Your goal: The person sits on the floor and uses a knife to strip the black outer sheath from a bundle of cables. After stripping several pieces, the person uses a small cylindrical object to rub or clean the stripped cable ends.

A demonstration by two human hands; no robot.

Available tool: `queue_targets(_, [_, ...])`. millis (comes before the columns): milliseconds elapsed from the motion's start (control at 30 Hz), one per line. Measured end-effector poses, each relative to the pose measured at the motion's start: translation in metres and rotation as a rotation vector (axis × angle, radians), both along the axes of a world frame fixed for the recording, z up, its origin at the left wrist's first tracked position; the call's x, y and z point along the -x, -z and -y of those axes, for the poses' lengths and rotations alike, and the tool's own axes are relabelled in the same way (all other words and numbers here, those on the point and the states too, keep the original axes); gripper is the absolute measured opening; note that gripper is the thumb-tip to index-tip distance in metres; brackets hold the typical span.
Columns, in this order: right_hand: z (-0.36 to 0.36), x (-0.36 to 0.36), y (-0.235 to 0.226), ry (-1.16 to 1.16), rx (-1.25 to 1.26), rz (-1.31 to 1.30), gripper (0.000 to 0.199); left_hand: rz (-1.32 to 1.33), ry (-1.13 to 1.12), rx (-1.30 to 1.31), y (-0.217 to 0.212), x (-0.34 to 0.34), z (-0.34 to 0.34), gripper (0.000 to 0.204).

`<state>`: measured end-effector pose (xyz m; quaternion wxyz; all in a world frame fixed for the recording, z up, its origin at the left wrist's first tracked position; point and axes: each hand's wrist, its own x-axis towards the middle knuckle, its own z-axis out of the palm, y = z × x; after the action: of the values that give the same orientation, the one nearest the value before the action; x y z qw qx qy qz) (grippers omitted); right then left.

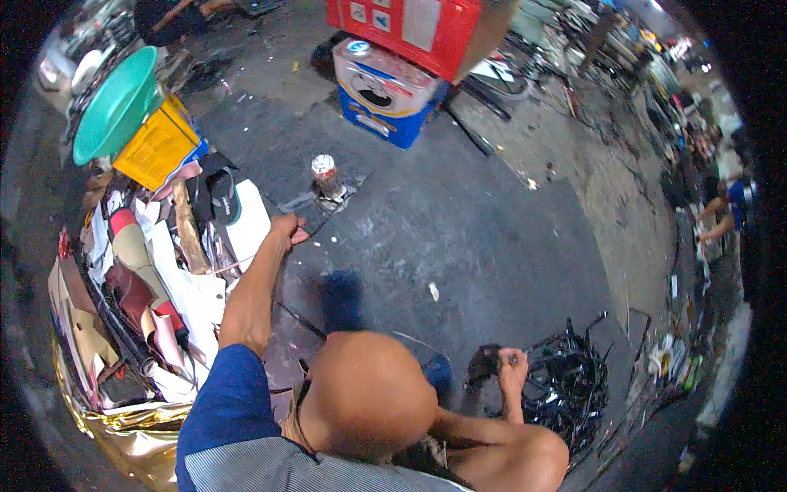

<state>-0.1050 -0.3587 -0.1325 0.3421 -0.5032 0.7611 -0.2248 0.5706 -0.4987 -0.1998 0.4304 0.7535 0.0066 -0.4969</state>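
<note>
Near the bottom edge, a knee (373, 394) hides the floor; left hand (286, 229) fingers curl around a thin strip (283, 271), right hand (513, 366) pinches something small.

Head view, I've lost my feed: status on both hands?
Left hand raised, closed on a thin strap, hard to make out. Right hand shut on a small dark piece beside the black wire tangle. Can stands ahead, apart.

One green plastic basin (115, 102), one yellow carton (157, 146), one black sandal (223, 197), one lidded can (327, 175) and two stacked crates, red (406, 26) over blue (384, 88), were visible.
</note>
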Motion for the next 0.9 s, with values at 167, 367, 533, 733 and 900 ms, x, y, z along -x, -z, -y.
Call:
queue_targets(167, [-0.035,-0.005,-0.036,0.091,0.102,0.011,0.017,-0.195,0.136,-0.001,0.003,0.080,-0.029,0.014])
queue_targets(367, [-0.121,0.035,0.007,0.156,0.221,-0.168,0.020,-0.431,0.278,-0.077,0.024,0.166,-0.086,0.024])
queue_targets(533, [-0.226,0.063,0.045,0.397,0.208,-0.333,0.023,-0.593,0.248,-0.108,-0.028,0.279,-0.104,0.037])
queue_targets(733, [-0.256,-0.002,0.022,0.402,-0.012,-0.213,0.025,-0.927,0.329,-0.226,0.022,0.301,-0.120,0.043])
queue_targets(900, [-0.284,-0.020,-0.021,0.454,-0.093,-0.204,0.027,-1.105,0.407,-0.252,0.038,0.379,-0.126,0.043])
